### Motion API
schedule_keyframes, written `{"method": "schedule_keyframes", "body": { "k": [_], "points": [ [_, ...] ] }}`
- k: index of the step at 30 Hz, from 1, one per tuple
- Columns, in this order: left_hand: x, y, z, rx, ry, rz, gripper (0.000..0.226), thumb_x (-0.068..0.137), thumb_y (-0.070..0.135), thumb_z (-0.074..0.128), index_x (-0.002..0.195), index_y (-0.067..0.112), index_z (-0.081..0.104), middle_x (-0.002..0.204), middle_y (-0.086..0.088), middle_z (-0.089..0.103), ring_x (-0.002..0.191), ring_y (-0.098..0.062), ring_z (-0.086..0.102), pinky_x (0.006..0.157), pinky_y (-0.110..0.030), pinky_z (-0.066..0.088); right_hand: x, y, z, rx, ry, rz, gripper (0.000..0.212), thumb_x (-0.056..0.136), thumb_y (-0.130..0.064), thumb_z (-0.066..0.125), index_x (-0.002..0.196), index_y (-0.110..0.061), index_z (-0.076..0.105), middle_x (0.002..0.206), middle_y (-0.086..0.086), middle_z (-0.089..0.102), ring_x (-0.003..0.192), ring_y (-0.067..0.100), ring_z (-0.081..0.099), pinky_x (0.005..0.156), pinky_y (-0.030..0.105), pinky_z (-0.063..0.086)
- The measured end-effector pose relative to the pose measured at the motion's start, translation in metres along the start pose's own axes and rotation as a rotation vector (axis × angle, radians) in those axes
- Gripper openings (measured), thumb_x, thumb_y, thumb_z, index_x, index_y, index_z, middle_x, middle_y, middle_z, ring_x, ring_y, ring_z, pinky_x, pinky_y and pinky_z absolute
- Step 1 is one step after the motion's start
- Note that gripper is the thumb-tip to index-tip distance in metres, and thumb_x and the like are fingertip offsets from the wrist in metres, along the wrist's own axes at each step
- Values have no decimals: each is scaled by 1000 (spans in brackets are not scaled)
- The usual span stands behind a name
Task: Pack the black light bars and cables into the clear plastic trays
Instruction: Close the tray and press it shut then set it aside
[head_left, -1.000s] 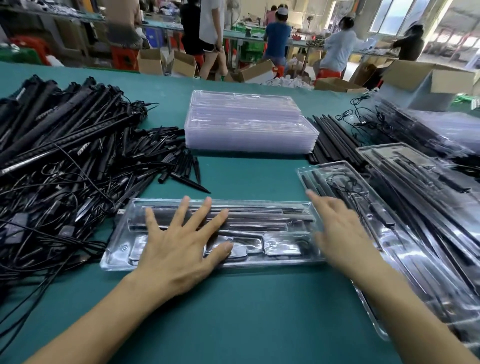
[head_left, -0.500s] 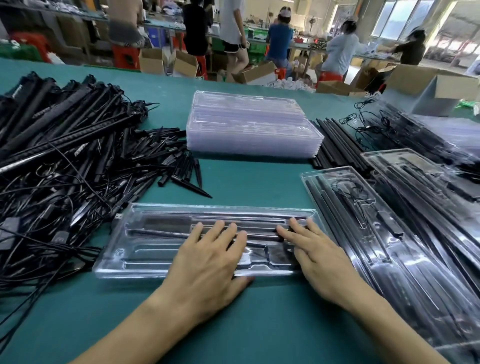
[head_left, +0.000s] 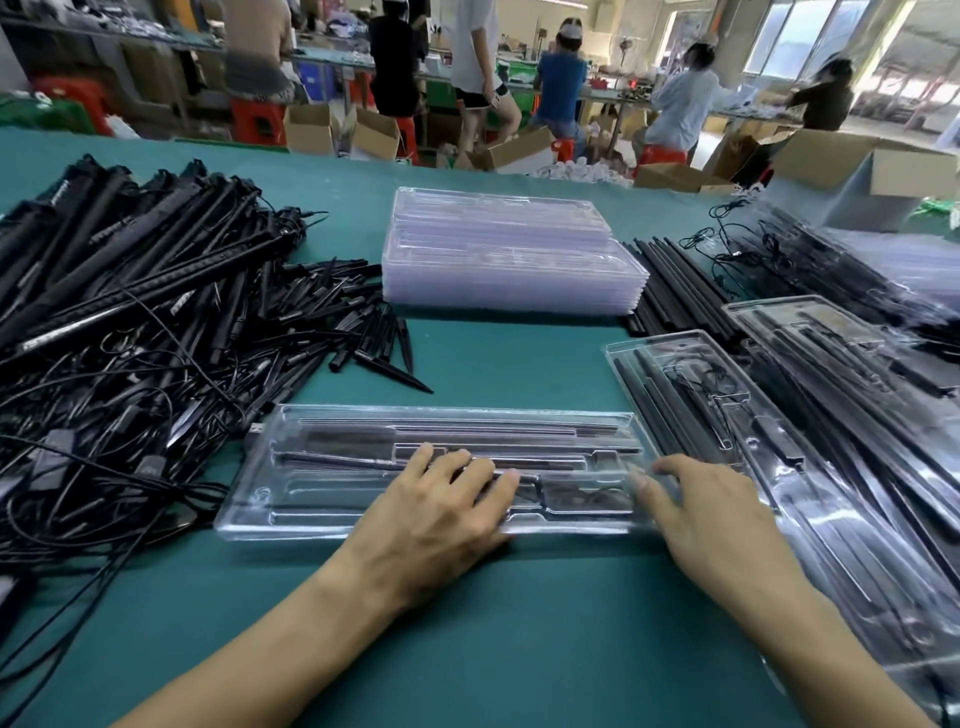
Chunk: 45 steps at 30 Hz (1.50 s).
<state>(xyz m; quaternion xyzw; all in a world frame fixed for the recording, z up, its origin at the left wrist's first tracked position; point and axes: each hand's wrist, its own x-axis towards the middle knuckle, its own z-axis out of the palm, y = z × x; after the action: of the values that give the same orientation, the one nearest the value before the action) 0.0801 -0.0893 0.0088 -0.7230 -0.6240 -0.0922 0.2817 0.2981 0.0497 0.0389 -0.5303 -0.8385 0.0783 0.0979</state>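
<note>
Two hands lie palms down on the clear plastic tray (head_left: 311, 499) at the lower middle of the frame, which sits crosswise on the green counter (head_left: 519, 639). The left hand (head_left: 441, 514) presses its spread fingers on the tray's middle. The right hand (head_left: 722, 519) rests on the tray's right end, its fingertips blurred at the plastic edge. Neither grip is clenched: both are released and grasp nothing.

Inside the tray, black light bars (head_left: 467, 431) lie in the long channels. Darker parts fill the small pockets near the fingers. They are probably cable, though glare makes that hard to tell.

By the look of it, the step in hand is pressing the contents or cover home, and this tray seems nearly done. The next move would likely take it to the filled trays (head_left: 810, 415) at the right of the frame. That calls for a level hold on both ends so nothing slips out of its channel.

A fresh tray would then come from the stack of empty trays (head_left: 509, 270) at the upper middle. Parts would come from the tangled pile (head_left: 130, 322) at the left or the loose black bars (head_left: 670, 291) just beside the stack.
</note>
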Motion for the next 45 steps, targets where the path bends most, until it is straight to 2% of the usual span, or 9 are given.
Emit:
{"method": "schedule_keyframes", "body": {
  "k": [4, 7, 10, 14, 21, 25, 30, 40, 45],
  "points": [
    [-3, 0, 6, -32, 108, -24, 42, 95, 31, 44, 115, 7, 71, 96, -10, 69, 86, -29, 69, 78, -49, 59, 13, 1, -13, 201, -124, 91, 41, 94, -50, 54, 94, -9, 50, 82, 7, 60, 74, 26, 52, 62, 33, 37],
    [-3, 1, 8, -52, 161, -47, 41, 95, 28, 44, 113, 6, 72, 96, -11, 69, 87, -29, 70, 78, -49, 59, 15, 3, -15, 706, -305, 248, 36, 94, -35, 61, 82, -2, 57, 53, 3, 51, 41, 14, 40, 41, 20, 28],
    [-2, 1, 9, -65, 187, -52, 41, 96, 28, 43, 113, 5, 72, 98, -11, 69, 89, -30, 70, 79, -50, 58, 9, 1, -14, 1072, -392, 471, 25, 95, -27, 61, 81, -7, 54, 50, 0, 43, 33, 6, 30, 30, 12, 17],
    [-4, 0, 11, -48, 218, -41, 40, 97, 28, 45, 113, 4, 71, 103, -13, 71, 94, -31, 70, 80, -51, 58, 10, -6, -14, 1242, -434, 622, 23, 97, -23, 55, 77, -12, 50, 49, -1, 42, 31, 4, 33, 26, 11, 17],
    [-8, -10, 3, -162, 184, 18, 23, 89, 31, 62, 97, 11, 53, 109, -16, 72, 102, -33, 71, 83, -53, 58, 14, -6, -19, 1247, -586, 648, 27, 98, -29, 51, 77, -14, 44, 50, -1, 38, 28, 3, 27, 26, 8, 13],
    [-13, -17, -1, -175, 178, 27, 31, 107, 20, 29, 99, 5, 55, 114, -19, 71, 107, -36, 69, 83, -56, 58, 13, 0, -20, 1314, -638, 584, 30, 97, -27, 50, 70, -18, 42, 50, -4, 31, 28, 2, 22, 28, 6, 12],
    [-23, -14, -2, -65, 285, 44, 18, 92, 14, 60, 84, 3, 72, 110, -18, 73, 103, -34, 71, 78, -50, 60, 7, 7, -25, 1287, -683, 515, 29, 93, -23, 54, 66, -17, 45, 49, -1, 35, 30, 6, 28, 29, 9, 17],
    [-26, -15, -2, -33, 311, 59, 9, 90, 12, 66, 89, 8, 73, 107, -10, 74, 104, -30, 71, 82, -45, 60, -1, 4, -17, 1258, -494, 444, 15, 90, -13, 63, 80, -5, 57, 52, 2, 49, 39, 10, 45, 28, 13, 26],
    [-24, -15, -3, -59, 340, 33, 5, 89, 16, 70, 86, 13, 73, 96, -1, 74, 85, -22, 71, 73, -33, 56, -2, 4, -13, 1225, -404, 410, 18, 92, -13, 64, 78, -4, 57, 55, 4, 52, 38, 11, 48, 29, 15, 27]
  ]
}}
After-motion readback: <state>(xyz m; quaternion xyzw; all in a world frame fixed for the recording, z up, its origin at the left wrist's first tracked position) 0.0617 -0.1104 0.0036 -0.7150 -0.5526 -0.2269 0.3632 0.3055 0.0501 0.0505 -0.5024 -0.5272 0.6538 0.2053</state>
